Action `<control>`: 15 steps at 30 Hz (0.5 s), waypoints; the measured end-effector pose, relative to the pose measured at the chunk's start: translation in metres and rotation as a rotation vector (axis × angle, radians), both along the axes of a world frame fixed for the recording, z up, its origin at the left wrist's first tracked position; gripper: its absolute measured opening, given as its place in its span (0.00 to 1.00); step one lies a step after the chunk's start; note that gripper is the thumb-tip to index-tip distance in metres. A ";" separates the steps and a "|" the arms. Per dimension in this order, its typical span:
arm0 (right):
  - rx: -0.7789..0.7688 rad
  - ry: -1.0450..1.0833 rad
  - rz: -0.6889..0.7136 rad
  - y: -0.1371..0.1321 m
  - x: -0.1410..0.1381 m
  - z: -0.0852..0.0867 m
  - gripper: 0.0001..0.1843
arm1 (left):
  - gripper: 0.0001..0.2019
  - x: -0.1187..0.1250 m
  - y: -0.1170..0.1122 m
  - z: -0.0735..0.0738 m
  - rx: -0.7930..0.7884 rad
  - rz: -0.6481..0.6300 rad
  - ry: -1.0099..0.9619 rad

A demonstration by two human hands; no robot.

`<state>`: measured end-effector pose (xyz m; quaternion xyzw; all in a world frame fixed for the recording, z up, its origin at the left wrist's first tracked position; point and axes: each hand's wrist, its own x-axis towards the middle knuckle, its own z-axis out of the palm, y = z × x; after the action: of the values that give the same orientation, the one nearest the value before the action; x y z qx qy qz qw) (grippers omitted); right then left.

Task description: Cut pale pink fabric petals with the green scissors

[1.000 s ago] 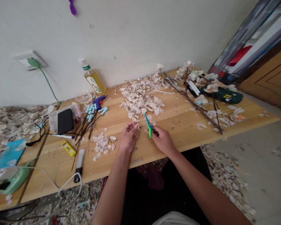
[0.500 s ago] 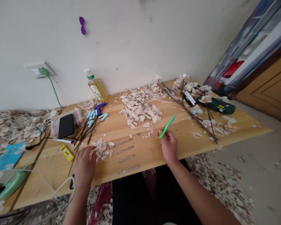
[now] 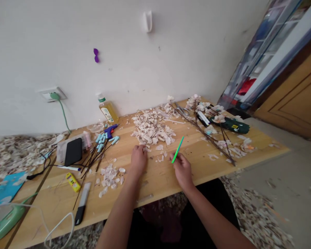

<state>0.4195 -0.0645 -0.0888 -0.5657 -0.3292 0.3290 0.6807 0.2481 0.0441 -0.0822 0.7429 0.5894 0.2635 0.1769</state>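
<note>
My left hand reaches to the front edge of a large heap of pale, shell-like flakes. Its fingers are curled together, and a whitish flake shows at the fingertips; whether it is gripped I cannot tell. In my right hand a slim green-and-blue pen-like stick is pinched, slanting up to the right. A few loose flakes lie between the hands. To the left of my left forearm is a smaller group of whitish, petal-like flakes.
Flower branches and a dark green object lie at right. On the left are a glue gun, a phone, a yellow box and a utility knife. An oil-coloured bottle stands by the wall.
My left hand has moved from the small flake group on the left to the front of the large heap, uncovering the knife. My right hand still holds the stick. The view has tilted up.
</note>
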 end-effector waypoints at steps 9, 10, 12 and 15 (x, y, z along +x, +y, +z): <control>0.024 -0.076 0.087 0.003 -0.001 -0.004 0.16 | 0.10 0.000 -0.003 0.002 -0.056 -0.032 -0.404; -0.003 -0.119 0.113 0.003 -0.002 -0.005 0.17 | 0.12 0.001 -0.006 0.002 -0.112 -0.039 -0.489; -0.081 -0.235 0.164 0.003 -0.005 -0.008 0.17 | 0.14 0.004 -0.012 0.000 -0.231 -0.053 -0.689; -0.194 -0.445 0.186 0.002 -0.008 -0.012 0.16 | 0.20 0.005 -0.016 -0.004 -0.362 -0.068 -0.994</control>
<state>0.4120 -0.0625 -0.1011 -0.6540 -0.4883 0.2879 0.5009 0.2536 0.0276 -0.0861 0.5048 0.4460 0.4719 0.5688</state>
